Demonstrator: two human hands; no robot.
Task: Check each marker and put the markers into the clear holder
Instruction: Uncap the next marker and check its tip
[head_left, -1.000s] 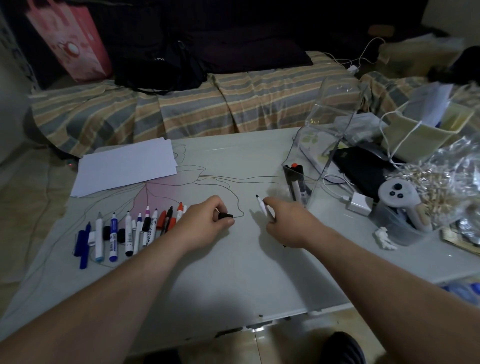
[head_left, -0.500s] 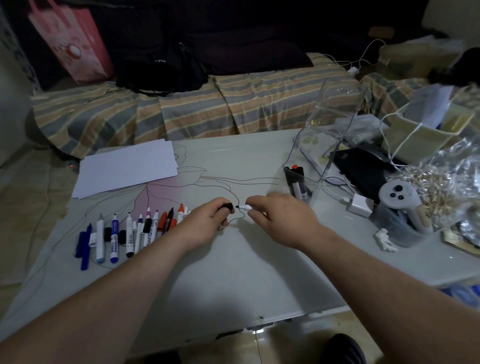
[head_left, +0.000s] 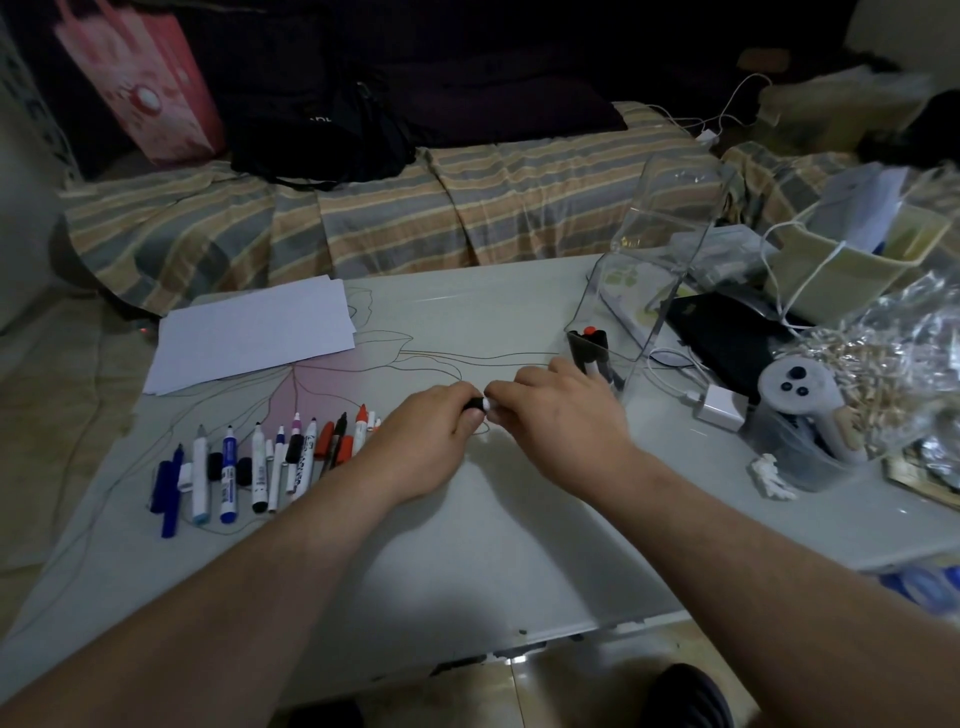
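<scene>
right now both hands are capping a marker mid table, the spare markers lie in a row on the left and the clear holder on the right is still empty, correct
Not quite: the clear holder is not empty. The head view shows a few markers already standing in it. The rest holds: the left hand and right hand meet on a marker mid table, and the spare markers lie in a row on the left.

A smooth, glossy pale table reflects dim light. On its left lie plastic markers beside matt white paper sheets. At the right stands a clear, glossy plastic holder. Crinkled shiny cellophane sits further right, near a smooth plastic charger block. Behind, striped woven cloth looks soft and matt.
</scene>
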